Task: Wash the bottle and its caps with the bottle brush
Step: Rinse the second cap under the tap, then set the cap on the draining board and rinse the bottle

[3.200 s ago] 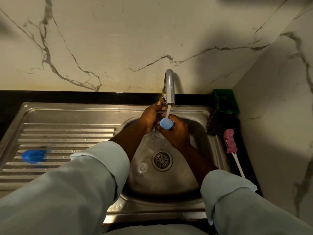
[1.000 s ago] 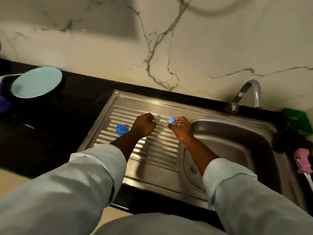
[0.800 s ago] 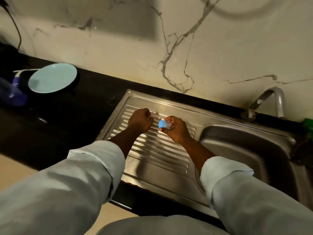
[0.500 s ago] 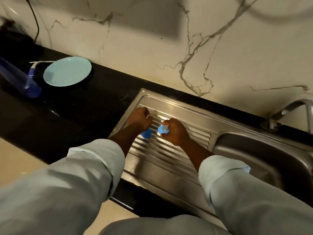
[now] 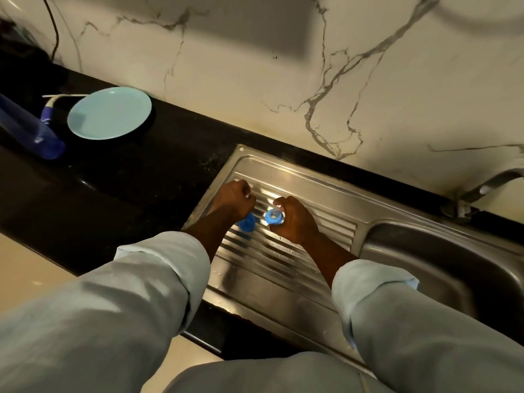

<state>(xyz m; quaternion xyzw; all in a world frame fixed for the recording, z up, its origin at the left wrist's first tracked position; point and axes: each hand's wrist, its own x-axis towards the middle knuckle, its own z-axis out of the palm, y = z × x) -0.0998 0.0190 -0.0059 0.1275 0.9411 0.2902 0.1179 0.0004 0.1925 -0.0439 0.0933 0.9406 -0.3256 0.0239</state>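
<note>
My right hand (image 5: 295, 222) is shut on a small light-blue cap (image 5: 274, 217) with a clear centre, held just above the ribbed steel drainboard (image 5: 297, 251). A second, darker blue cap (image 5: 246, 224) lies on the drainboard right beside it, partly under my left wrist. My left hand (image 5: 234, 202) is a closed fist over the drainboard's far left corner, and I see nothing in it. A translucent blue bottle (image 5: 27, 129) lies on the black counter at the far left. No brush shows here.
A light-blue plate (image 5: 109, 113) rests on the black counter (image 5: 119, 188) beside a purple-and-white item (image 5: 47, 110). The sink basin (image 5: 442, 268) opens to the right, with the tap (image 5: 487, 184) behind it. A marble wall runs along the back.
Both hands left the running tap and crossed left to the drainboard. My right hand brought the light-blue cap down next to the darker cap. The view swung left.
</note>
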